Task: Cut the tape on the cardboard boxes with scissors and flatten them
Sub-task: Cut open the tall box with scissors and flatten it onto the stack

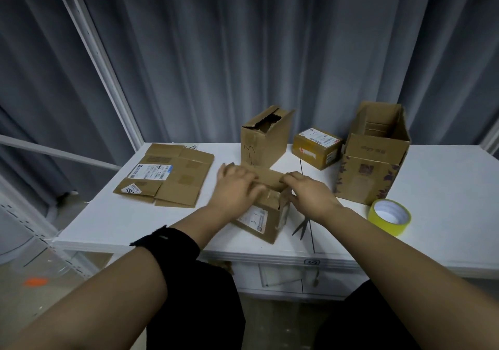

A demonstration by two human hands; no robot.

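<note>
A white tabletop [113, 222] stands before grey pleated curtains [216, 52], with a white metal shelving frame [102, 60] at the left. Near the front edge sits a small brown cardboard box [266, 221] with a white label. The left hand [235, 185] lies over its raised top flap, too blurred to tell whether the fingers grasp it. The right hand [310, 191] curls its fingers round the flap's other end. Grey metal scissors [301, 226] lie just right of this box, beside a yellow tape roll [390, 216]. A flattened cardboard box [172, 179] lies to the left. Behind stand a tall torn-topped carton [266, 144], a small labelled parcel [317, 149] and a large open carton [372, 171].
</note>
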